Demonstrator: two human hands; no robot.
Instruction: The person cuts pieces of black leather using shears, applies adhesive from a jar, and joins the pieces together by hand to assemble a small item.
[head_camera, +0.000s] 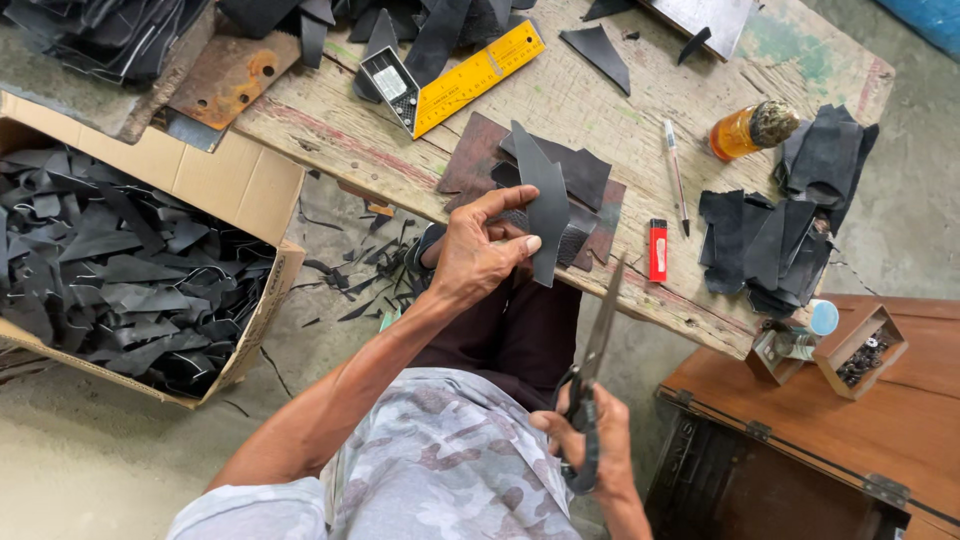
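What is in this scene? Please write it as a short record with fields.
left hand: holds a black piece upright over the bench edge
right hand: holds scissors, blades pointing up toward the piece
bench: worn wood, with yellow ruler, pen, red lighter, amber bottle, stack of black pieces
box: cardboard, on the left, full of black scraps
floor: scraps under the bench
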